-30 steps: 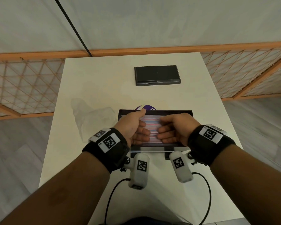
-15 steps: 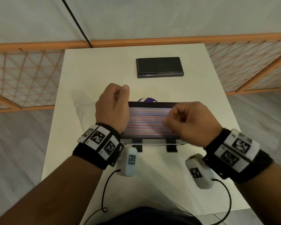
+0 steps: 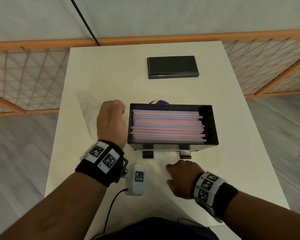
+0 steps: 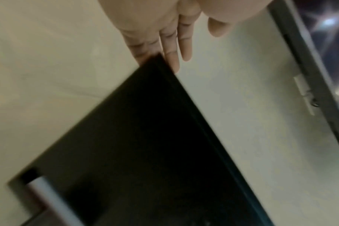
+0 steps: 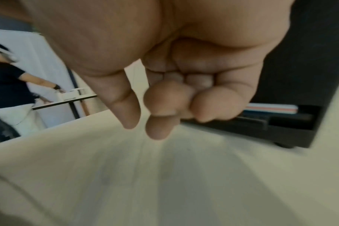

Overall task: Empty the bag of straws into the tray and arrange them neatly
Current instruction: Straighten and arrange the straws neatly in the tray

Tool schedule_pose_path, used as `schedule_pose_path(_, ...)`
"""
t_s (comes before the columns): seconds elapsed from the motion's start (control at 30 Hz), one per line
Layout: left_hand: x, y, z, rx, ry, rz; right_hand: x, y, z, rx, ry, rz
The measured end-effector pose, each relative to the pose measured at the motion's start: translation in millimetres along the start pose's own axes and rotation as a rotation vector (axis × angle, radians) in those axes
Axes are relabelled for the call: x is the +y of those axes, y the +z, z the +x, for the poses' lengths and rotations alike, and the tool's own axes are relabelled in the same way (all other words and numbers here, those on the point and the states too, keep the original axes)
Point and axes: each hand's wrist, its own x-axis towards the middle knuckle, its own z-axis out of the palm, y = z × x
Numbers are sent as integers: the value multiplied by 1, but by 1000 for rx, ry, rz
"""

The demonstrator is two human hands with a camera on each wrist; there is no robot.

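Note:
The black tray (image 3: 213,125) stands mid-table, filled with pink, blue and white straws (image 3: 166,127) lying side by side, left to right; a few ends jut out unevenly at the right. My left hand (image 3: 111,122) hovers close beside the tray's left wall (image 4: 145,137), and in the left wrist view its fingers (image 4: 176,45) are straight and hold nothing. My right hand (image 3: 180,175) is over the table just in front of the tray, fingers (image 5: 170,107) curled in on nothing. Straws (image 5: 271,107) show through the tray's front slot. The empty clear bag (image 3: 88,110) lies left of my left hand.
A flat black lid (image 3: 172,67) lies at the back of the white table (image 3: 232,170). Something purple (image 3: 158,102) peeks out behind the tray. An orange lattice fence (image 3: 24,75) surrounds the table. Another person (image 5: 8,85) stands at a distant table.
Both hands have come off the straws. The left moved out to the tray's left side; the right drew back to the table in front of the tray.

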Motion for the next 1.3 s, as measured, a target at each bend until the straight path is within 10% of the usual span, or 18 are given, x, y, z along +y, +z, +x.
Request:
schedule_pose_path(0.2,-9,0,-10,-112,-80,129,32,-1,-13,163,159,10)
schedule_pose_path(0.6,-10,15,-10,-288,109,381,-32,-7,32,51,-202,15)
schedule_pose_path(1.3,-14,15,-9,-269,128,370,-23,-7,29,308,-152,-145)
